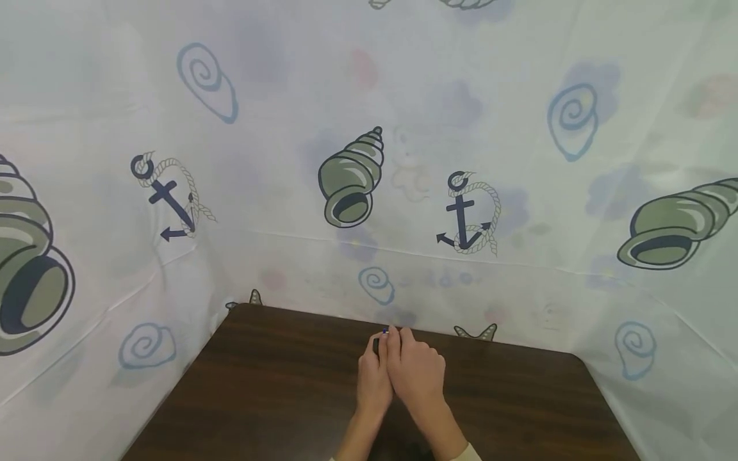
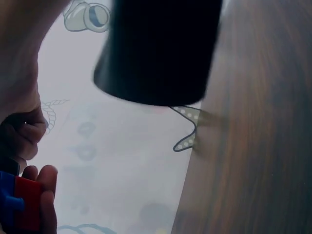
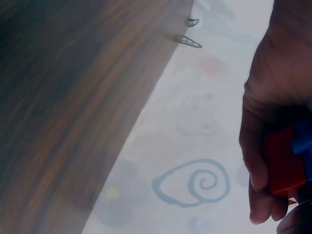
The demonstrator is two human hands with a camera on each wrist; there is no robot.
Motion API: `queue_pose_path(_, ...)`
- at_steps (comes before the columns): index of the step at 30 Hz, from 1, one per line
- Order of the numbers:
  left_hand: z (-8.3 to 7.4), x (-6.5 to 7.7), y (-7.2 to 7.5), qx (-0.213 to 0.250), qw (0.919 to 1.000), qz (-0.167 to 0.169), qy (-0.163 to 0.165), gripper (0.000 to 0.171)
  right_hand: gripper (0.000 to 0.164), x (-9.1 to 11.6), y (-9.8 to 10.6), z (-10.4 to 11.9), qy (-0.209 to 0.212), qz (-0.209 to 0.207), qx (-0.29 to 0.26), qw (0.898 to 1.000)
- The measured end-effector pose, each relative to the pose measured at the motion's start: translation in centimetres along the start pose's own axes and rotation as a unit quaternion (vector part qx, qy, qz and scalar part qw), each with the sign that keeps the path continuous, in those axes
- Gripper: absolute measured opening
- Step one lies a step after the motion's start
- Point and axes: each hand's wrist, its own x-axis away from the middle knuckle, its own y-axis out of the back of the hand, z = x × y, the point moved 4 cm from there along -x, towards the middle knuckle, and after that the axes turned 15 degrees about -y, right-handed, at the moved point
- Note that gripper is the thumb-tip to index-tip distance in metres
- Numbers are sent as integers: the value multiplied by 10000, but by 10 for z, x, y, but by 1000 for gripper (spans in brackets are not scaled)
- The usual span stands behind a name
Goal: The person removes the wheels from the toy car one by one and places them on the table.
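Both hands are close together above the far part of the dark wooden table [image 1: 277, 371]. Between them they hold a small blocky thing with red, blue and black parts, its exact kind unclear. My left hand [image 1: 373, 381] grips it from the left, and a black part [image 1: 376, 346] shows by its fingers. From the other side my right hand [image 1: 419, 371] curls its fingers round it. A red part [image 3: 282, 163] and a blue part [image 3: 303, 141] show in the right wrist view. Most of the thing is hidden by the hands in the head view.
A pale cloth [image 1: 288, 160] printed with shells and anchors hangs round the table's back and sides. A large dark, smooth-sided shape [image 2: 161, 53] covers the top middle of the left wrist view; what it is cannot be told.
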Motion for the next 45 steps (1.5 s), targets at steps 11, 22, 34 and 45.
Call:
queue_pose_path(11, 0, -1, 5, -166, 9994, -145, -266, 36, 42, -1, -5, -2, 910, -376, -360, 9945)
queue_pose_path(22, 0, -1, 1, -79, 9989, 377, -281, 35, 38, -2, -8, -16, 1433, -511, -508, 9870)
queue_pose_path(34, 2, -4, 5, 367, 9956, 774, -388, 35, 26, -1, -5, -20, 2078, -930, -1411, 9635)
queue_pose_path(45, 10, -5, 4, 858, 9927, 848, 88, 39, 27, 0, -9, -22, 1382, -452, -1839, 9721)
